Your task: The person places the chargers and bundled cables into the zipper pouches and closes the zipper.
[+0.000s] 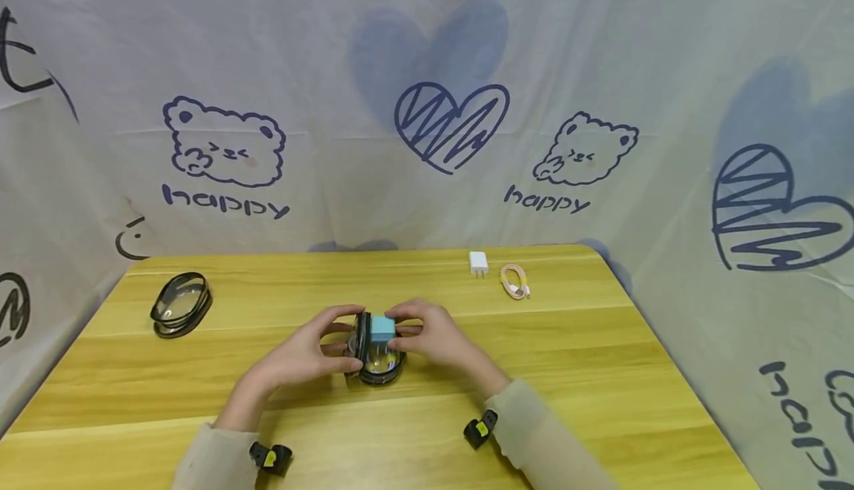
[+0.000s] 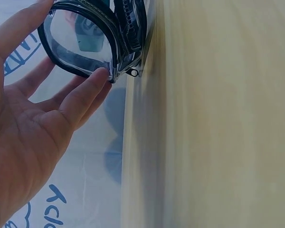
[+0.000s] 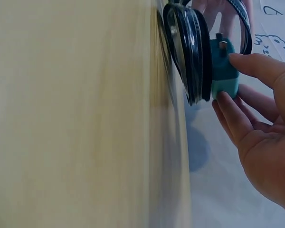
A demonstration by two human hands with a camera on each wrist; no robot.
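Near the middle of the table, my left hand grips the raised side of a small clear pouch with black trim and a zipper, which stands open. The zipper pull hangs at its lower edge in the left wrist view. A teal charger plug is pinched between the thumb and fingers of my right hand, at the pouch's mouth. Its prongs show in the right wrist view. Something yellowish shows through the clear plastic below the plug, too small to tell.
A second clear pouch with black trim lies at the table's far left. Toward the back right are a white charger plug and a coiled pink cable. A printed cloth hangs behind the wooden table.
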